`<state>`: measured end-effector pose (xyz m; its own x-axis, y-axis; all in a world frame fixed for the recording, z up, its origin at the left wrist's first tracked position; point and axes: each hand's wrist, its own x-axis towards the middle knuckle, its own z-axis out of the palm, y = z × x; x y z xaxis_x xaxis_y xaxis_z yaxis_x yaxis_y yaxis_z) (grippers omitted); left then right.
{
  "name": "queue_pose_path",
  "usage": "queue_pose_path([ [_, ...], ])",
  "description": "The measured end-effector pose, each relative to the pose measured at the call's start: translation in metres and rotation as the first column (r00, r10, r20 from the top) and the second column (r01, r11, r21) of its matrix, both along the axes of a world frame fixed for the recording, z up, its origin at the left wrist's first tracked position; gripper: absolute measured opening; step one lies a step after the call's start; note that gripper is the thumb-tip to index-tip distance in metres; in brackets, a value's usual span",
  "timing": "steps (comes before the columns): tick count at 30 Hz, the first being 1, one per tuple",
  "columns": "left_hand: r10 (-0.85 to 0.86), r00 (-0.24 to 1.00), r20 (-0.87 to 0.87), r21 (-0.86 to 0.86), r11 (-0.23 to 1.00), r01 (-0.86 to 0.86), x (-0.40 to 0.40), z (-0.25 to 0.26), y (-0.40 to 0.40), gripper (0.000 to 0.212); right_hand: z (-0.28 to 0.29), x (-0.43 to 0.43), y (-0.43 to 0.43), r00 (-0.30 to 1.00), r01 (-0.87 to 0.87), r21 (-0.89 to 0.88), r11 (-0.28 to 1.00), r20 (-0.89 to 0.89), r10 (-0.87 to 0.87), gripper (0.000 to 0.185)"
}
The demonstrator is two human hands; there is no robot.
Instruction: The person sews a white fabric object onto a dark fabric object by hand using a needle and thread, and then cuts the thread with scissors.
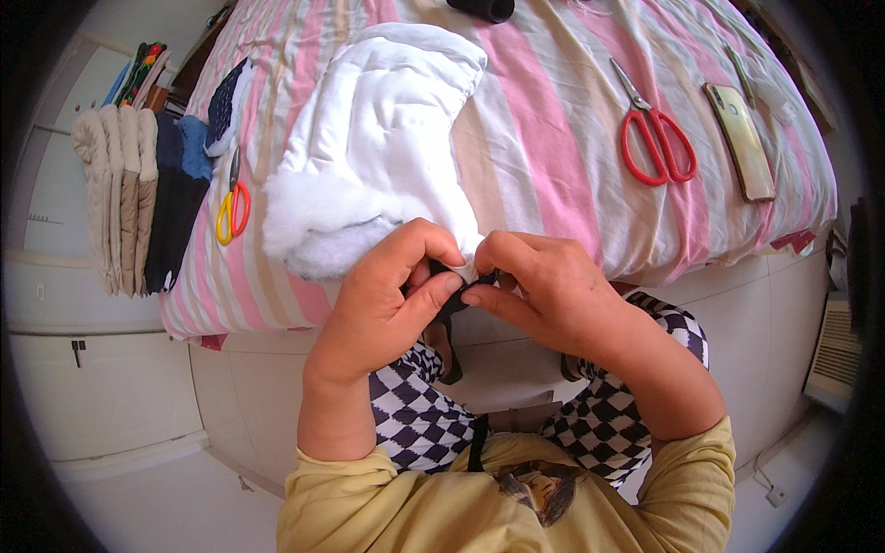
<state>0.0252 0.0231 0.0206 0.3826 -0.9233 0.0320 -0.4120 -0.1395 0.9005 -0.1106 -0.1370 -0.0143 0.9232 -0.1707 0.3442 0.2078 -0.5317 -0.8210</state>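
Note:
A quilted white padded fabric piece [397, 117] lies on the striped bedsheet, with fluffy white wadding [325, 235] showing at its near end. My left hand [408, 290] pinches the near right corner of the white fabric together with a black cloth [453, 304] at the bed's edge. Close beside it, my right hand [532, 283] pinches the same white and black fabric between thumb and forefinger. The fingers hide most of the black cloth, and whether a needle or pin is held cannot be seen.
Red-handled scissors [657, 142] and a phone [740, 142] lie on the bed to the right. Smaller scissors with red and yellow handles [234, 207] lie at the left, near folded padded pieces [121, 200] and a dark patterned cloth [225, 104]. A black item [487, 7] rests at the far side.

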Motion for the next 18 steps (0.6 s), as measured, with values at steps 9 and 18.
queue_pose_path([
  [9,0.014,1.0,-0.008,0.002,1.0,-0.014,-0.003,0.002,-0.002,0.014,-0.001,0.0,0.004,0.998,0.007,0.126,0.992,-0.059,0.001,0.027],
  [18,0.091,0.995,0.046,-0.066,0.994,-0.087,-0.006,-0.005,-0.004,0.017,0.012,-0.006,0.002,0.994,0.104,-0.109,0.989,0.045,-0.099,0.028],
])
